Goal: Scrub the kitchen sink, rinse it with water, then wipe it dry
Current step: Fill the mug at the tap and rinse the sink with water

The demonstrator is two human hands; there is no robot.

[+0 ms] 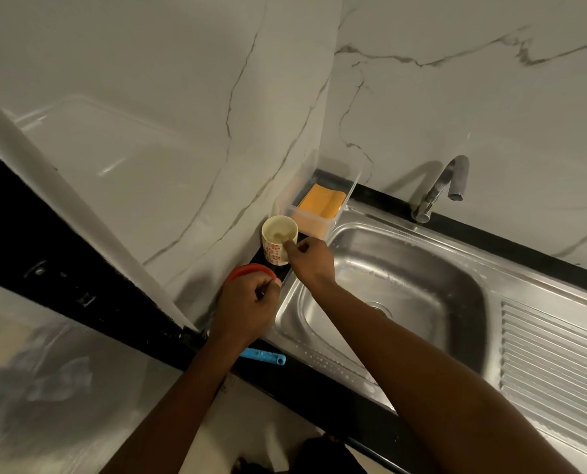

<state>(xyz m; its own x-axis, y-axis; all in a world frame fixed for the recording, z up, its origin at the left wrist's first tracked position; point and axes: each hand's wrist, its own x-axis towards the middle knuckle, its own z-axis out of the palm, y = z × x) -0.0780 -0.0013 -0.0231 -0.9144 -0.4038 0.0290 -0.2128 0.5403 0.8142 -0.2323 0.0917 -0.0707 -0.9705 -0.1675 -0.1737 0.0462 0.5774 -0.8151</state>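
At the sink's left edge, both hands are busy on the black countertop [336, 400].

Beside the rear left corner of the stainless steel sink [439, 285] stands a cream cup [278, 246] with a red flower pattern, and the right hand [308, 257] reaches across the basin's left rim and pinches the cup's lip with curled fingers [288, 241]. Nearer the front on the same strip of counter, the left hand [247, 302] is curled down over a red lid [247, 269], gripping it. Behind the cup, against the marble wall, a clear plastic tub [287, 200] holds an orange sponge [323, 200]. The tap [442, 186] rises at the back edge, its spout over the basin. The ribbed drainboard [552, 364] runs off to the right. A blue handle [263, 356] lies at the counter's front edge, under the left forearm.
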